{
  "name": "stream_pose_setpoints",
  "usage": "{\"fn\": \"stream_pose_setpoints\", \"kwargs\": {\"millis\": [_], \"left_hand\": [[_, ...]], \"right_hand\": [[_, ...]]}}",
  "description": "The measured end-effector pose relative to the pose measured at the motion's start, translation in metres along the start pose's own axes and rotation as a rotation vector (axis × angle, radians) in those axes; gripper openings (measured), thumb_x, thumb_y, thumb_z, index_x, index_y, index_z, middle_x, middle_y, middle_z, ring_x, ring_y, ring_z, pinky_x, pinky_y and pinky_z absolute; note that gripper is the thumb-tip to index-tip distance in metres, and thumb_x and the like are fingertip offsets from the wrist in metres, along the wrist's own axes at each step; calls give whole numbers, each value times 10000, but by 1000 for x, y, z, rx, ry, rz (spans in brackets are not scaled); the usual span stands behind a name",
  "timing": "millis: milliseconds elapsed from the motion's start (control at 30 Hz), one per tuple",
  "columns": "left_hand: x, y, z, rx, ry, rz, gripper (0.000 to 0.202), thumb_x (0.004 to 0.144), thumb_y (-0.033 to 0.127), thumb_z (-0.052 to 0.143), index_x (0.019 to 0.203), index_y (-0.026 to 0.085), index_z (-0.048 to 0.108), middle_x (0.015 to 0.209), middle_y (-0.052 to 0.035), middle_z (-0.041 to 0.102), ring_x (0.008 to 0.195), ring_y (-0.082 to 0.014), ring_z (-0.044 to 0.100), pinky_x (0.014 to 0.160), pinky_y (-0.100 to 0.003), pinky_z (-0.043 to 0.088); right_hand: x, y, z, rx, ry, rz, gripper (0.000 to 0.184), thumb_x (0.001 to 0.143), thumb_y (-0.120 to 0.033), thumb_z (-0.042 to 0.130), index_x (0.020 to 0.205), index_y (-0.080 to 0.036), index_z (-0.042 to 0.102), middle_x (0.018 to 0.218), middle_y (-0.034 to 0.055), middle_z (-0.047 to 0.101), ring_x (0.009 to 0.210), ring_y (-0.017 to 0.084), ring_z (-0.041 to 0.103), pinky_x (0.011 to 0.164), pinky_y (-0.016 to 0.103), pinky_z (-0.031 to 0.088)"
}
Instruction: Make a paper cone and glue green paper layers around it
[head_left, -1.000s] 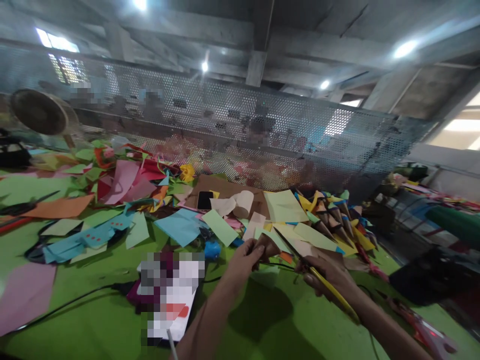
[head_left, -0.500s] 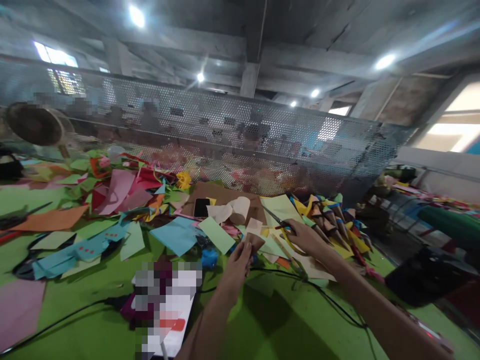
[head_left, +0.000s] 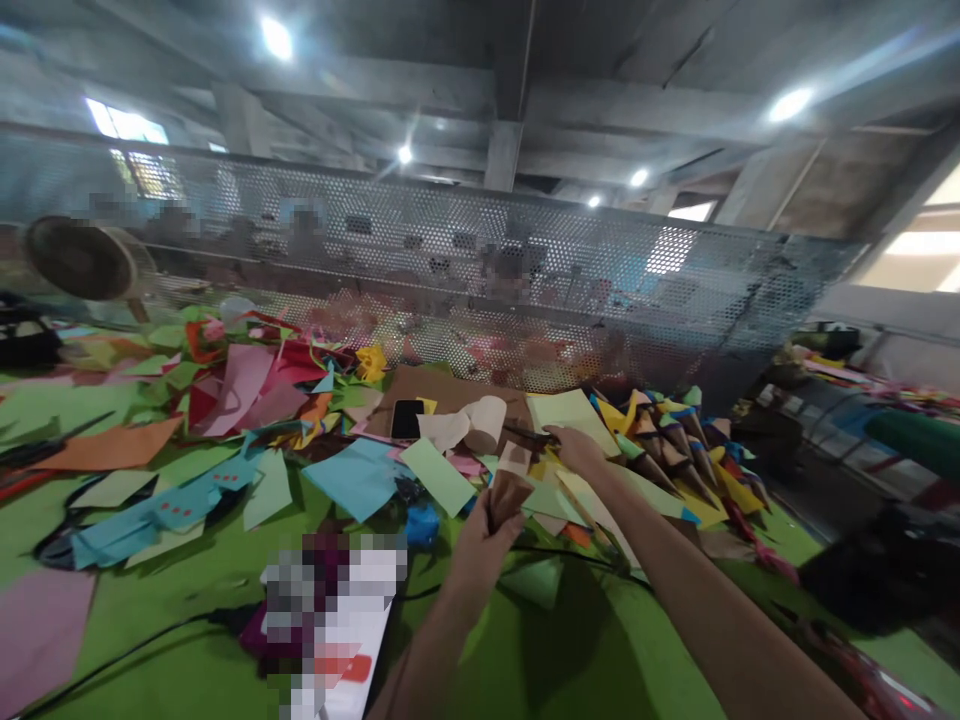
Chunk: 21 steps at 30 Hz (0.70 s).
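Note:
My left hand (head_left: 484, 535) is closed on a folded or rolled piece of brown paper (head_left: 510, 497), held low over the middle of the table. A pale strip (head_left: 514, 457) shows at the paper's upper end. Just beyond it, my right hand (head_left: 576, 452) is closed on a pair of scissors (head_left: 531, 433), their dark blades pointing left above the strip. The right fingers hide most of the handles. I cannot tell whether the blades touch the paper. Behind them a roll of pale paper or tape (head_left: 486, 422) lies on a brown sheet (head_left: 420, 383).
Brown paper cones (head_left: 670, 440) with coloured edges are heaped at the right. Coloured sheets (head_left: 352, 475) cover the left and middle. A phone (head_left: 407, 419), a blue lump (head_left: 422, 525) and a black cable (head_left: 592, 556) lie around. A perforated metal screen (head_left: 450, 290) stands behind.
My right hand has moved left with the scissors, whose blades now lie nearer the strip and point left. My left hand has turned, and the brown paper stands more upright.

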<state>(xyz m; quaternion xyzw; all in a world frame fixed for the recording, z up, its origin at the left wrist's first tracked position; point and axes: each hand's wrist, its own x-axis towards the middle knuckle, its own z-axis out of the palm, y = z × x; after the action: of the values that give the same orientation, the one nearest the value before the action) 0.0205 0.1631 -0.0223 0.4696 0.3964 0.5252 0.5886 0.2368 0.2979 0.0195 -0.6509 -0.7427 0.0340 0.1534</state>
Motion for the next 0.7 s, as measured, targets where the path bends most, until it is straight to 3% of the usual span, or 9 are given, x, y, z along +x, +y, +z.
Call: {"fn": "stream_pose_setpoints", "kwargs": {"millis": [133, 233, 300, 367, 467, 600, 700], "left_hand": [[-4, 4, 2, 41, 2, 65, 483, 806, 338, 669, 1237, 196, 505, 1282, -103, 626, 1188, -248, 555, 986, -344, 414], [-6, 3, 1, 205, 8, 112, 384, 830, 291, 623, 1187, 205, 509, 1169, -84, 670, 1099, -238, 598, 936, -334, 428], [-7, 1, 1, 344, 23, 154, 338, 839, 273, 597, 1159, 203, 511, 1044, -80, 698, 979, -240, 633, 847, -326, 450], [-9, -1, 1, 479, 25, 203, 300, 844, 266, 578, 1129, 198, 516, 947, -85, 703, 862, -244, 641, 760, -320, 448], [-11, -3, 2, 616, 9, 243, 263, 813, 219, 586, 1072, 204, 543, 877, -80, 695, 789, -249, 629, 704, -316, 418], [-13, -4, 5, 713, -16, 210, 302, 769, 161, 591, 1066, 209, 567, 860, -73, 682, 762, -252, 617, 675, -308, 383], [-13, -6, 7, 627, -28, 187, 245, 769, 206, 612, 1012, 208, 585, 822, -61, 662, 732, -247, 596, 674, -312, 374]], "right_hand": [[-19, -13, -18, 131, 57, -43, 272, 938, -274, 595, 1181, -154, 629, 1193, 114, 648, 1084, 258, 617, 946, 475, 487], [-56, -37, -32, 294, 72, -170, 242, 965, -275, 506, 1114, -183, 673, 1145, 92, 690, 1100, 225, 623, 981, 390, 469], [-86, -54, -36, 382, 52, -252, 220, 937, -348, 544, 996, -217, 710, 1215, 71, 668, 1157, 225, 599, 998, 367, 459], [-112, -67, -35, 523, 26, -318, 195, 877, -367, 623, 957, -220, 723, 1278, 88, 632, 1199, 253, 570, 1022, 400, 438], [-135, -77, -27, 690, -13, -307, 183, 812, -327, 691, 957, -226, 737, 1296, 108, 612, 1213, 291, 549, 1036, 459, 414], [-145, -78, -19, 760, -44, -251, 109, 793, -266, 693, 880, -222, 741, 1326, 97, 586, 1245, 298, 522, 1062, 450, 386], [-147, -74, -15, 739, -18, -257, 61, 787, -220, 693, 833, -218, 732, 1330, 98, 577, 1261, 293, 506, 1060, 434, 385]]}}
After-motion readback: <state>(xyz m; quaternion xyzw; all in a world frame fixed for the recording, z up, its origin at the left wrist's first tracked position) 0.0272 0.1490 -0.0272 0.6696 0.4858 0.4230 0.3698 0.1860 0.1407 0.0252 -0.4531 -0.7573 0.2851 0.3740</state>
